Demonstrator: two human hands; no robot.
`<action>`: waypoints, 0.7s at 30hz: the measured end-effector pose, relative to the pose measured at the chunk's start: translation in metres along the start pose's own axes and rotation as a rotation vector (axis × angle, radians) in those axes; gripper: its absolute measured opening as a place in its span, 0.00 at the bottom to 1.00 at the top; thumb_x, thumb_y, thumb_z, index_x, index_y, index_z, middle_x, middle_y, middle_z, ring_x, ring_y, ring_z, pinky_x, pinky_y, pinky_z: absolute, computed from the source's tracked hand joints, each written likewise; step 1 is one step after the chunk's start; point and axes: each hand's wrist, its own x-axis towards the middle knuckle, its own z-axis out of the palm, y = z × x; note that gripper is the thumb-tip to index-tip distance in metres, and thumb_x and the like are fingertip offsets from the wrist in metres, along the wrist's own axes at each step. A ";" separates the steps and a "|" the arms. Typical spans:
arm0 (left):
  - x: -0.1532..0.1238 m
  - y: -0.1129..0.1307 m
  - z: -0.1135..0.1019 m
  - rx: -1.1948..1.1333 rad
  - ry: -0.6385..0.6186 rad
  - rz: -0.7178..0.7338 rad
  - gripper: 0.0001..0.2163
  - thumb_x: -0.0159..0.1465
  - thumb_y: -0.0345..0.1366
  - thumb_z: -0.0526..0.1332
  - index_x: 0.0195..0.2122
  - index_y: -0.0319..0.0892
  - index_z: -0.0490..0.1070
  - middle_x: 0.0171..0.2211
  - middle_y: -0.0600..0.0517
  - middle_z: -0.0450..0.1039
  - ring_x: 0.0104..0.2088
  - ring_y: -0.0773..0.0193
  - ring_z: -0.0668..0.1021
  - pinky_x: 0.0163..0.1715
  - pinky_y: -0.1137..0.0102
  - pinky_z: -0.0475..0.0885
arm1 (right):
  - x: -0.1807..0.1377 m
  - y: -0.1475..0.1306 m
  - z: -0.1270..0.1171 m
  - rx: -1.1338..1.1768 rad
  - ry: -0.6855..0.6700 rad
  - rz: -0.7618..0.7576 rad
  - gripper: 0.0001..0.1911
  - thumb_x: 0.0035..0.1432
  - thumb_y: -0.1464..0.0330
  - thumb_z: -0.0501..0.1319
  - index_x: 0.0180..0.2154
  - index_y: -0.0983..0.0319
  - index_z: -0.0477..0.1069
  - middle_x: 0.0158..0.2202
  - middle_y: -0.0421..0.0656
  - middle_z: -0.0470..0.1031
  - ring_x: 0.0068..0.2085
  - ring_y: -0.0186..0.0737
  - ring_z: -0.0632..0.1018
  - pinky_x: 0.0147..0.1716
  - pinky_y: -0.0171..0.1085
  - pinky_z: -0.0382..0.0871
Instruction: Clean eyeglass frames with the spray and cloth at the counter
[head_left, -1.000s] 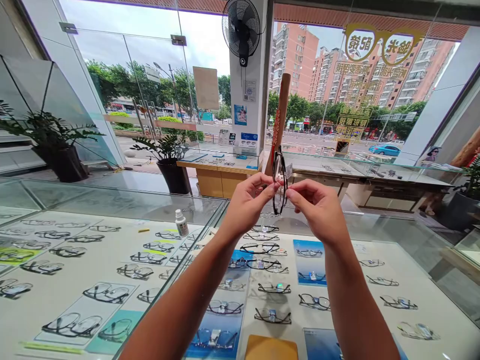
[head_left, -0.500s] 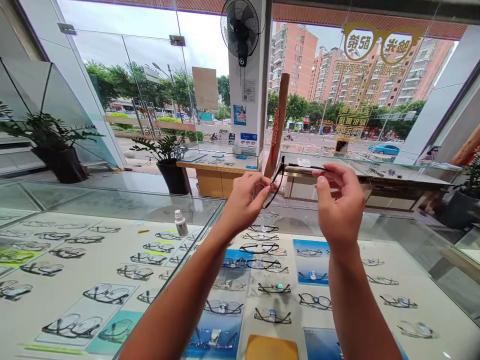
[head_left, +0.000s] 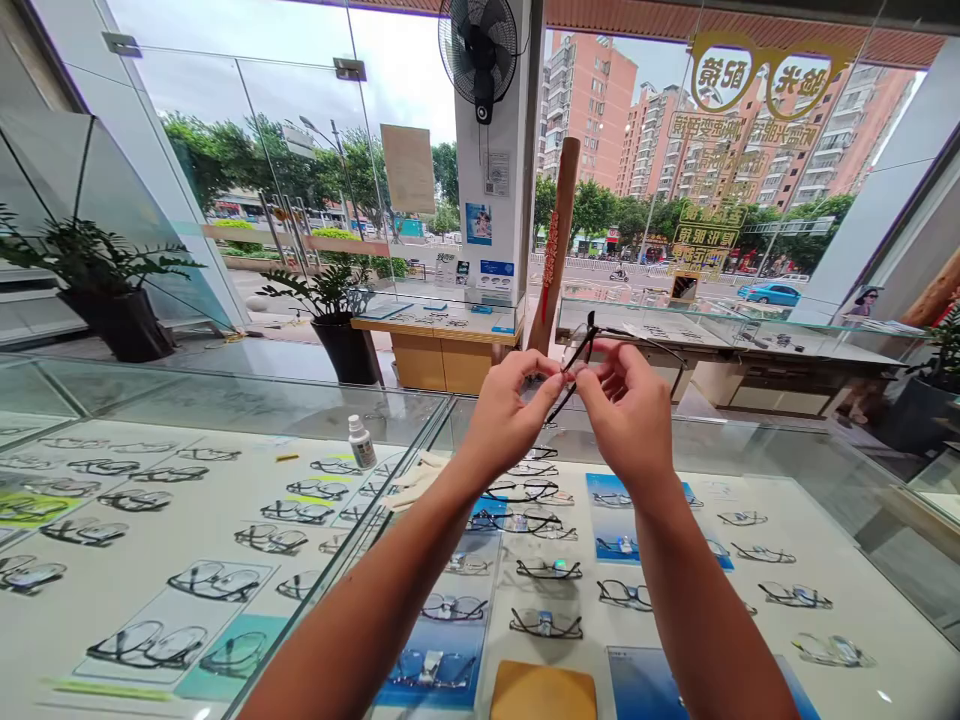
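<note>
Both hands are raised above a glass display counter (head_left: 225,410). Between them I hold a pair of black-framed glasses (head_left: 581,355), tilted, with one temple arm swung out to the right. My left hand (head_left: 510,410) pinches the frame with thumb and fingertips. My right hand (head_left: 626,405) is closed on the frame right beside it, fingertips nearly touching the left hand's. Part of the frame is hidden behind my fingers.
Under the glass lie several rows of spectacle frames (head_left: 536,625) on white and blue cards. A small white bottle (head_left: 361,443) stands on the countertop at left. Potted plants (head_left: 337,320), a wooden display table (head_left: 439,345), a pillar with a wall fan (head_left: 480,55) and shop windows lie beyond.
The glasses went from folded and upright to opened out. My right hand swung out right unfolding a temple, then came back next to my left hand. Both hands shifted slightly right.
</note>
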 end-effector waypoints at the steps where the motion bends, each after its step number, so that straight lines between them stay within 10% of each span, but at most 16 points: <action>1: 0.000 0.000 0.001 0.007 0.004 0.003 0.06 0.71 0.41 0.64 0.39 0.46 0.77 0.40 0.49 0.83 0.44 0.55 0.81 0.48 0.62 0.73 | 0.000 0.002 0.001 0.004 0.008 0.000 0.16 0.64 0.61 0.64 0.51 0.60 0.77 0.30 0.38 0.76 0.28 0.38 0.72 0.30 0.39 0.66; 21: 0.016 -0.026 -0.004 -0.442 0.405 -0.210 0.11 0.67 0.46 0.67 0.38 0.45 0.74 0.49 0.46 0.83 0.45 0.61 0.82 0.36 0.67 0.77 | 0.021 0.038 0.005 0.266 0.087 0.212 0.36 0.59 0.63 0.61 0.67 0.60 0.58 0.29 0.34 0.67 0.30 0.40 0.72 0.30 0.39 0.66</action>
